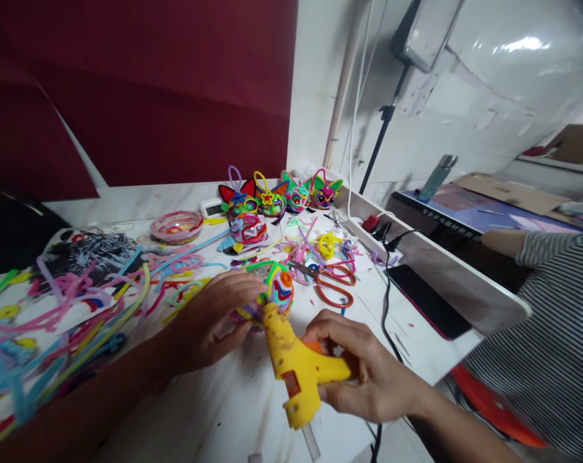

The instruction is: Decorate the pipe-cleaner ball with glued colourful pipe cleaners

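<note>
Well out from the back edge of the bench (pixel 224 405), the grip of the left hand (pixel 213 316) is clamped on one multicoloured ornament (pixel 282 294); that of the right hand (pixel 363 365), on one yellow glue gun (pixel 291 360). Four eared ornaments (pixel 273 204) line that edge; one phone (pixel 424 301) lies near the right.

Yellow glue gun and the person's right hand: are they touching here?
Touching. The head view shows the right hand gripping the yellow glue gun, with the fingers curled around its handle and no gap.
</note>
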Motion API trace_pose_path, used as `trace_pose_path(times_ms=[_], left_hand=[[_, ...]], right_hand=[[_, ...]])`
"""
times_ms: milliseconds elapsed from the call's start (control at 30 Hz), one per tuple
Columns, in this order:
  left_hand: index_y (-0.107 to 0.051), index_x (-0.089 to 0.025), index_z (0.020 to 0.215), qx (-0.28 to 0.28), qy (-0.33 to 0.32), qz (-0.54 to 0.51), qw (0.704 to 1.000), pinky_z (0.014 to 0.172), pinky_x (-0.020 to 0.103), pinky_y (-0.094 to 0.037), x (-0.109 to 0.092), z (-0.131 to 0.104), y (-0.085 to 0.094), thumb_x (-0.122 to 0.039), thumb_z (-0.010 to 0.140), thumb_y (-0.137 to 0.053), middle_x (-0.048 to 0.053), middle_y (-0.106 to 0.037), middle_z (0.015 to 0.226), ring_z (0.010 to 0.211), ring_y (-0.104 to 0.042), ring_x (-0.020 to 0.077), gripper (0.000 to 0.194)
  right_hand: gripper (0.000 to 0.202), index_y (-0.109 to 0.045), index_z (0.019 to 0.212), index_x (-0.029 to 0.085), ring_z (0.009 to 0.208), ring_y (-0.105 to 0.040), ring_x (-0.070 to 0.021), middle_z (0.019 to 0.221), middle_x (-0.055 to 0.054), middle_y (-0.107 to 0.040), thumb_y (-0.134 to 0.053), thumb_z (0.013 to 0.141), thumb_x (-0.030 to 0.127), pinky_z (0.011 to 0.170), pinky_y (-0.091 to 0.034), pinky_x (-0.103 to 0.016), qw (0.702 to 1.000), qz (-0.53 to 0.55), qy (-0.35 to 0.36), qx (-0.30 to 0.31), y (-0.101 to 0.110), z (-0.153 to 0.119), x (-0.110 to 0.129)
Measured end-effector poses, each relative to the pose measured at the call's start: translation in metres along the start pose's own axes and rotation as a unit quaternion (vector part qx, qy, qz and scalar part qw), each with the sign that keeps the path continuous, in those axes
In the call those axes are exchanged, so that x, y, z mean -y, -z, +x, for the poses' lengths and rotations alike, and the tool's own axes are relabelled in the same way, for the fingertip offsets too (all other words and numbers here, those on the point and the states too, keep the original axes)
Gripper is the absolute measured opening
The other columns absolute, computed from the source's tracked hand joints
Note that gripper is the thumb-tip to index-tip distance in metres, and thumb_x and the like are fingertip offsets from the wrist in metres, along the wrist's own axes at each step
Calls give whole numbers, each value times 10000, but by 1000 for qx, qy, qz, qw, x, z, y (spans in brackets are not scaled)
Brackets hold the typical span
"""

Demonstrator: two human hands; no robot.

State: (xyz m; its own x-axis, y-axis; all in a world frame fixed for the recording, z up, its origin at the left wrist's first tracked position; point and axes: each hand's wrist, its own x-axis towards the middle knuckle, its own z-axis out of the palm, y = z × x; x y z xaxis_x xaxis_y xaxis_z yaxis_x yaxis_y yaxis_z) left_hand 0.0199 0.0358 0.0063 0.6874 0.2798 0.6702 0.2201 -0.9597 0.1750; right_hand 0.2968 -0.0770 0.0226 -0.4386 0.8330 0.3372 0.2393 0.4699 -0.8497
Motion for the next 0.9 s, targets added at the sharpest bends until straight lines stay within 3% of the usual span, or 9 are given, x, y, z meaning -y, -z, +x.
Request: trace_pose_path(times_ms=[900], left_hand=[[-484, -185, 1383, 9, 1, 5, 1000, 1139, 410, -469, 0, 0, 1, -71, 895, -577, 113, -655, 1286, 1319, -552, 245, 510]], right_hand=[[361, -648, 1135, 180, 713, -534, -139, 943, -45, -579, -753, 805, 282, 538, -403, -235, 1000, -1, -13, 10, 1, -5, -1]])
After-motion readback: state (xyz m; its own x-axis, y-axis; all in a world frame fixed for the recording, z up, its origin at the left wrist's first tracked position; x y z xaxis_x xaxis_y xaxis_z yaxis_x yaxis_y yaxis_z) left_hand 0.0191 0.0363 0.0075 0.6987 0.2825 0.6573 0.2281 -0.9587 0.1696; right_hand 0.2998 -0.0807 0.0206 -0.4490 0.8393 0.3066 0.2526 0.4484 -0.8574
